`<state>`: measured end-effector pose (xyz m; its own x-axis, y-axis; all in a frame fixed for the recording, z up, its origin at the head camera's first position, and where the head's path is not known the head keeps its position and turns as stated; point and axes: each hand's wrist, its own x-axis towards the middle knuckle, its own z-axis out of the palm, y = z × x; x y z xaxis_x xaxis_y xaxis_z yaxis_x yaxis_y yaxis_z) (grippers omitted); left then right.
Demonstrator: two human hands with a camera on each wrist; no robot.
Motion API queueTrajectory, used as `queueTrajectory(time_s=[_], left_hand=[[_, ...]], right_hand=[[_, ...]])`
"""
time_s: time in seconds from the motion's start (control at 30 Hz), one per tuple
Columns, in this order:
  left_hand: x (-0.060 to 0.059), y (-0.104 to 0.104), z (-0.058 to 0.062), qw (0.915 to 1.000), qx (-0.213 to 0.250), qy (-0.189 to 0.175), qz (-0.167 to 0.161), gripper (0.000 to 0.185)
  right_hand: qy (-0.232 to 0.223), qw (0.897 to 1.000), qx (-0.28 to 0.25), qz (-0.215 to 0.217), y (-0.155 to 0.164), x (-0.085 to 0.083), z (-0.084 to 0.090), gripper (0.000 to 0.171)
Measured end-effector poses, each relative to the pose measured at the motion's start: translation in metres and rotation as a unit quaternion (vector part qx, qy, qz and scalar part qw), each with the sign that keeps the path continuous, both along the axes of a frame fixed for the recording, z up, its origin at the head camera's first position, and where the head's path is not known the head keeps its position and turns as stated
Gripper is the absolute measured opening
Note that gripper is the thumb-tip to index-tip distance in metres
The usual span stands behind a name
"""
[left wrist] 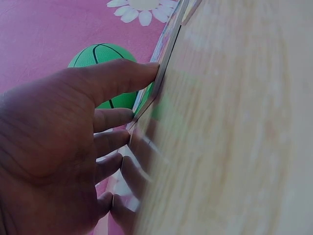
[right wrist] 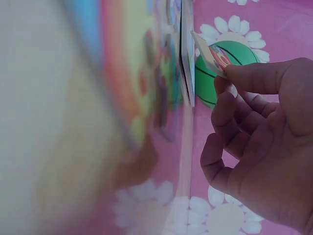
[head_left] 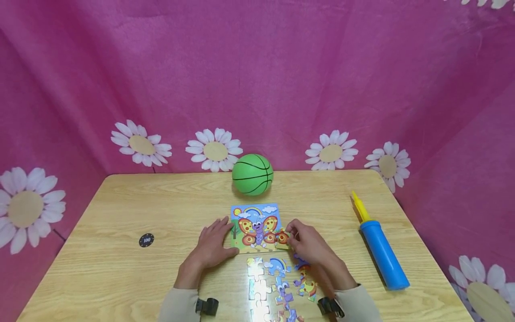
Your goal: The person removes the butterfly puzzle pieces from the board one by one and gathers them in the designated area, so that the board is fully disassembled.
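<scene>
A butterfly picture board (head_left: 263, 209) lies flat in front of me, printed with a rainbow, a sun and a tree. My left hand (head_left: 213, 243) rests at its left side, fingers spread and thumb at the lower left corner; in the left wrist view the thumb (left wrist: 132, 73) touches the board's edge. My right hand (head_left: 310, 241) pinches a jigsaw puzzle piece (head_left: 282, 240) between thumb and index finger, over the board's lower right corner. In the right wrist view the piece (right wrist: 211, 56) is tilted, its other fingers curled below. Loose puzzle pieces (head_left: 257, 290) lie in columns nearer me.
A green ball (head_left: 252, 175) sits behind the board. At the right lies a blue pump (head_left: 384, 255) with a yellow nozzle (head_left: 360, 206). A black 100 chip (head_left: 146, 240) is at the left. Pink flowered cloth (head_left: 257, 80) surrounds the wooden table (head_left: 120, 201).
</scene>
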<state>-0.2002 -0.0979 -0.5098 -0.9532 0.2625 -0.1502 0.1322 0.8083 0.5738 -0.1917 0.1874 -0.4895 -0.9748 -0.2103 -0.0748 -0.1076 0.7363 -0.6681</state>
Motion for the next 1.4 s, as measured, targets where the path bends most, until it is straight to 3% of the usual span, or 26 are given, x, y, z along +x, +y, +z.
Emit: queueTrajectory(time_s=[0.23,0.6,0.73,1.13,1.4], left_hand=[[0.001,0.000,0.001,1.0000,0.002,-0.002,0.000,0.076],[0.001,0.000,0.001,1.0000,-0.001,0.005,-0.001,0.076],[0.001,0.000,0.001,1.0000,-0.001,0.008,-0.004,0.075],[0.000,0.000,-0.001,1.0000,-0.002,0.006,-0.003,0.075],[-0.001,0.000,0.000,1.0000,-0.006,0.003,-0.003,0.076]], right_hand=[[-0.015,1.000,-0.006,-0.010,0.013,0.013,0.002,0.013],[-0.005,1.000,0.027,0.011,0.033,0.034,0.003,0.014],[0.000,0.999,0.033,0.025,0.040,0.041,0.003,0.013],[-0.047,0.995,0.034,0.085,0.057,0.061,0.005,0.015],[-0.053,0.993,0.005,0.109,0.060,0.075,0.009,0.014]])
